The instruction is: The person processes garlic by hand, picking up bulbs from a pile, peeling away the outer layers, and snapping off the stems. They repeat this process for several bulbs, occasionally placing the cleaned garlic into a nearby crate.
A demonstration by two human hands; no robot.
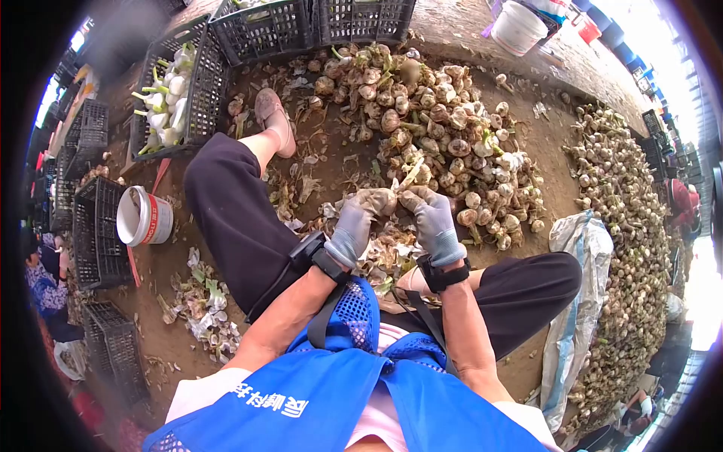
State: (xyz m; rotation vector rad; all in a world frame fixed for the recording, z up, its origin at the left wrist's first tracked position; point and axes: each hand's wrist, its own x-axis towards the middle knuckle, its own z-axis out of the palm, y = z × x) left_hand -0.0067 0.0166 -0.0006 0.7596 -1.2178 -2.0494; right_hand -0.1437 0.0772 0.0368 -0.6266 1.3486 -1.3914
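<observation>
In the head view, my gloved left hand (363,218) and gloved right hand (429,217) meet close together in front of me, both with curled fingers. A garlic bulb with a stem (411,175) shows at the fingertips, and both hands are closed on it, its lower part hidden by the gloves. Just beyond them spreads a large heap of garlic bulbs (444,113), dirty-skinned with cut stems. Peeled skins (392,252) lie under and around the hands, between my legs.
A black crate (205,98) of peeled white garlic (175,94) stands at upper left, with more crates (263,36) at the back. A white bucket (157,218) sits at left. To the right are a woven sack (576,279) and another long garlic pile (625,248). A person (49,279) is at far left.
</observation>
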